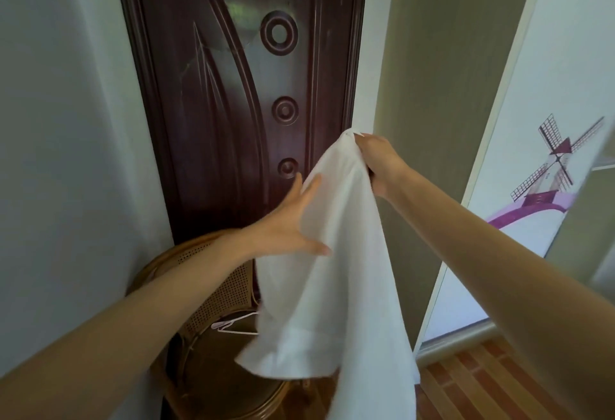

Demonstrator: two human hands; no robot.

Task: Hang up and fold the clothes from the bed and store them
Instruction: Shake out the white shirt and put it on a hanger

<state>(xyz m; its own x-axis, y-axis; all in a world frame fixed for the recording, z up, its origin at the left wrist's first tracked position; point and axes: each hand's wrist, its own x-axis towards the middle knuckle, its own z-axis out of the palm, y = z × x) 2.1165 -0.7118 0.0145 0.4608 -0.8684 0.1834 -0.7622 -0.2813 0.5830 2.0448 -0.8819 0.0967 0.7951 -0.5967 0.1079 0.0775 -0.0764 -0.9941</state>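
A white garment [336, 273] hangs in front of me, held up by its top end. My right hand [376, 160] grips that top end at about chest height. My left hand [293, 220] is spread with straight fingers against the cloth's left side, its fingertips going behind the fabric and the thumb lying across the front. The garment's lower part drops out of the bottom of the view. A white hanger [233, 324] lies on the seat of a rattan chair [213, 289] below my left arm, partly hidden by the cloth.
A dark carved wooden door [233, 86] stands straight ahead, with a white wall [60, 120] to its left. On the right is a sliding wardrobe door [532, 170] with a windmill picture. Brown tiled floor [466, 383] shows at the lower right.
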